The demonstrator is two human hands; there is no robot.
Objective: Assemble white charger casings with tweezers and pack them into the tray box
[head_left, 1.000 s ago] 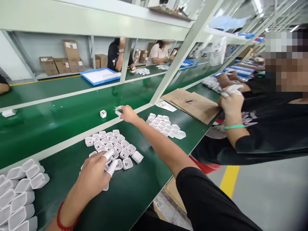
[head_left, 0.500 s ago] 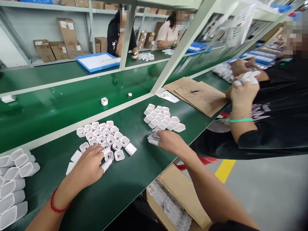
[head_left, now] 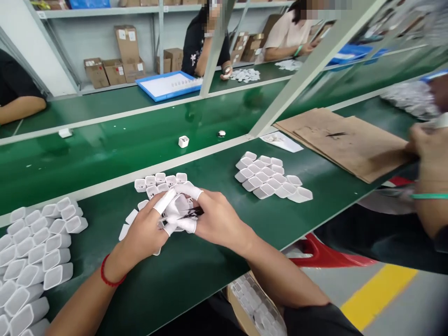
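My left hand [head_left: 147, 228], with white finger cots on its fingertips, grips a small white plastic case [head_left: 180, 205]. From the other side my right hand [head_left: 213, 214], its fingertips also covered in white, closes on that same case. Something thin and dark [head_left: 192, 213] shows between the right fingers; it is too blurred to name. Both hands are above a group of small white cases [head_left: 160, 178], which they partly cover. Two blank white pieces [head_left: 131, 217] lie beside the left wrist.
Open, hollow white shells [head_left: 262, 177] stand grouped to the right, with many more [head_left: 56, 247] at far left. Brown cardboard [head_left: 336, 140] lies near a co-worker's hand [head_left: 427, 144]. One white case [head_left: 183, 141] sits on the green belt [head_left: 147, 149]. An open box [head_left: 259, 303] is below the table edge.
My right hand has moved left from beside the hollow shells to meet my left hand. The left hand has lifted a white case, now between both hands. The view has turned left.
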